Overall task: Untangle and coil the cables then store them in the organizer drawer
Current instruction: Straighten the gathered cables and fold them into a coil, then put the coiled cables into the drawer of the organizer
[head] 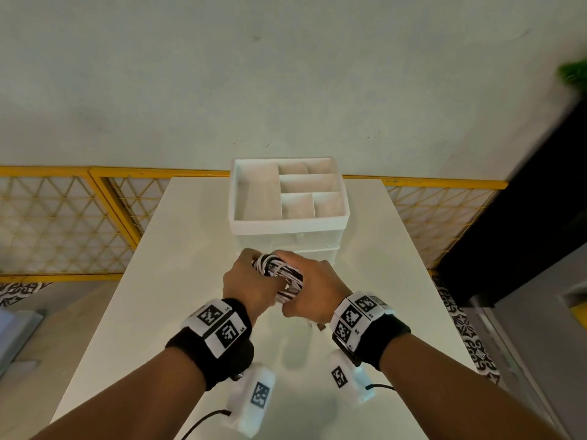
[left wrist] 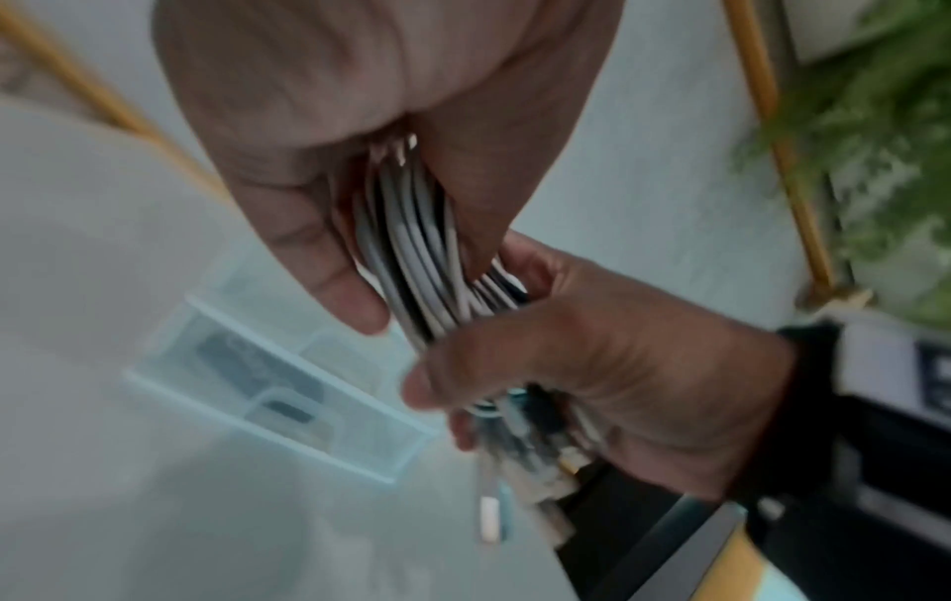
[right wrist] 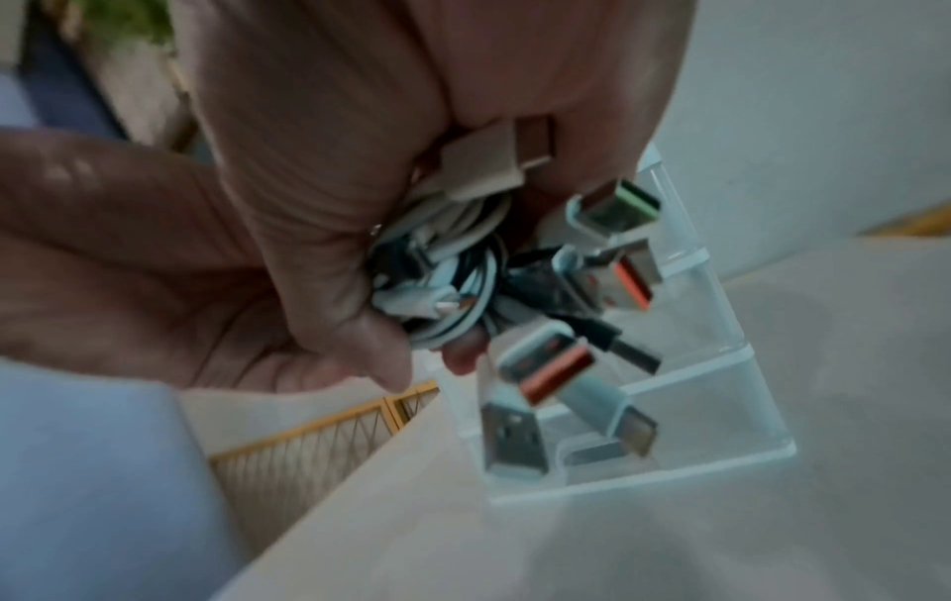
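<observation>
so the coiling part looks basically done: both the left hand (head: 246,282) and the right hand (head: 309,289) are wrapped tight around one bundle of white and black USB cables (head: 279,276), held above the white table (head: 127,312) at about 6 o'clock from the white and clear plastic drawer organizer (head: 287,222). Plugs dangle loose under the right hand. Storing seems left, the organizer's top tray compartments look empty and no cables are in a drawer yet
</observation>
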Available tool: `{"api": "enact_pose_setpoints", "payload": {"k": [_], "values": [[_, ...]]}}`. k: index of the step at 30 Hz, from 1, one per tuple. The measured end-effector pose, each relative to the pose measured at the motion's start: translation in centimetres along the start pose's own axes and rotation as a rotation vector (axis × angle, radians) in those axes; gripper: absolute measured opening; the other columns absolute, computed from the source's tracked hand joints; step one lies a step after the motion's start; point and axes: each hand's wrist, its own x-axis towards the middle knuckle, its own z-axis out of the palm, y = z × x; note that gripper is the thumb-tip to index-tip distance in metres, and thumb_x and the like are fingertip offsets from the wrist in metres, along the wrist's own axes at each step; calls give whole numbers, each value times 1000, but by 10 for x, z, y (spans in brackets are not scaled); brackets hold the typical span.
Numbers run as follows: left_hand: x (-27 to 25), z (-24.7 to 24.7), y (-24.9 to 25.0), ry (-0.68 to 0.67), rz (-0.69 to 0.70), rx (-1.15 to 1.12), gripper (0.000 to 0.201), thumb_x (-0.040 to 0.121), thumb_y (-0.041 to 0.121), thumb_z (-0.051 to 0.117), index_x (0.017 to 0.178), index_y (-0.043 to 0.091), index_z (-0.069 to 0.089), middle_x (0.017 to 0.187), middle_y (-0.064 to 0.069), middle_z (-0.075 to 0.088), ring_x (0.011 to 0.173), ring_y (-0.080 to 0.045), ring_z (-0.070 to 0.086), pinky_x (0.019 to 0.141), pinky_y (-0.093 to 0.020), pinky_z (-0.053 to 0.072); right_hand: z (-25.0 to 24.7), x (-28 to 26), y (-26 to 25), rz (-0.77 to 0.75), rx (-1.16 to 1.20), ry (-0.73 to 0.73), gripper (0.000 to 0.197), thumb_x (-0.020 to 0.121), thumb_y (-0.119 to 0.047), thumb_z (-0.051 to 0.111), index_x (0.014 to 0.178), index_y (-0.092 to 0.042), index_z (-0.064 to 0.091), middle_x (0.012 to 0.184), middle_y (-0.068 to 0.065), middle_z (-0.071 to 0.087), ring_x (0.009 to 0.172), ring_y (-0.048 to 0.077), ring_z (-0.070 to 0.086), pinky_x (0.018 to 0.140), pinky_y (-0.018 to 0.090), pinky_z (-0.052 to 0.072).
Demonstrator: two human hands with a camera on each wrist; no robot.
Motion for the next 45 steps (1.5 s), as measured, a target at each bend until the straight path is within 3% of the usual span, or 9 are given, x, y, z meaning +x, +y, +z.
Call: {"api": "enact_pose_setpoints", "payload": {"k": [6,14,18,22,27,32,36,40,45], "values": [[10,8,-20,-51,-59,197,20,82,0,53,97,5,65,89,-15,73,64,-31,74,63,-45,63,22,0,8,47,-279,-56,90,67,-23,72,138,-52,23,98,1,69,85,28,68,75,40,61],[34,3,-22,-511,-205,-192,45,80,21,81,120,14,62,114,-11,72,105,-26,67,86,-40,56,4,10,37,140,-266,61,86,62,-27,75,134,-50,32,96,-5,71,86,25,68,78,37,59],[59,11,-30,-390,-383,-377,56,78,49,76,113,8,62,106,-10,66,103,-26,61,84,-40,52,-9,17,53,227,-273,85,88,59,-29,74,133,-49,30,99,-2,70,90,30,67,80,38,59],[78,33,-34,-226,-553,-635,34,85,33,75,105,9,60,94,-11,63,83,-23,60,74,-38,51,-14,20,66,286,-301,63,91,60,-30,74,137,-48,28,108,2,69,93,32,66,82,38,58],[84,52,-33,-286,-618,-829,22,81,22,77,95,12,64,85,-5,64,76,-20,61,75,-34,50,-12,16,76,297,-247,96,86,57,-26,74,127,-48,29,98,2,69,81,32,67,73,40,60],[75,55,-41,-312,-591,-719,40,78,50,74,101,19,67,103,-1,66,100,-20,58,91,-41,41,-15,8,83,283,-240,73,85,57,-26,76,126,-48,31,100,1,69,81,30,67,73,41,61],[60,50,-51,-298,-608,-604,31,78,46,76,92,20,68,94,2,65,100,-19,58,84,-39,39,-25,-2,81,220,-245,14,89,55,-27,78,129,-48,33,103,-1,70,84,27,68,73,37,61],[38,48,-60,-282,-662,-547,27,75,39,77,91,21,66,82,3,63,87,-17,59,77,-36,39,-44,-7,64,131,-233,-30,91,59,-25,82,137,-42,39,109,-2,69,87,20,68,53,10,51],[16,48,-67,-303,-673,-478,29,75,41,75,94,20,67,77,4,64,77,-15,60,73,-34,41,-50,14,41,10,-255,28,92,59,-25,82,139,-40,40,108,-1,71,91,21,68,79,34,60]]}}
